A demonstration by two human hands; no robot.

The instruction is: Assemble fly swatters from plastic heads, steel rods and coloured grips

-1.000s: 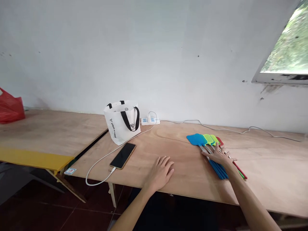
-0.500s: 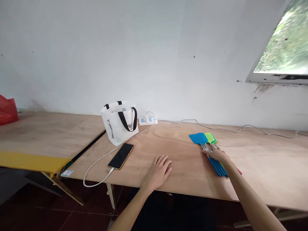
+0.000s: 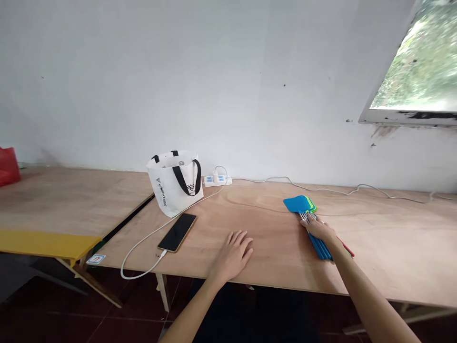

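My left hand (image 3: 233, 255) lies flat and open on the plywood table (image 3: 392, 247), fingers spread, holding nothing. My right hand (image 3: 320, 229) rests over the metal shafts of a bunch of fly swatters (image 3: 298, 204), its fingers drawn together on them. The swatter heads are stacked with the blue one on top and green edges showing beneath. Blue handles and a red one stick out under my wrist toward the table's front edge.
A black phone (image 3: 177, 232) on a white charging cable lies left of my left hand. A white tote bag (image 3: 174, 183) with black handles and a power strip (image 3: 217, 179) stand by the wall. A second table with a yellow edge (image 3: 43, 240) and a red bag (image 3: 7, 166) is at left.
The swatter heads were fanned out with blue, green and red showing; they are now gathered into one stack. My right fingers have closed together on the shafts. My left hand has stayed put.
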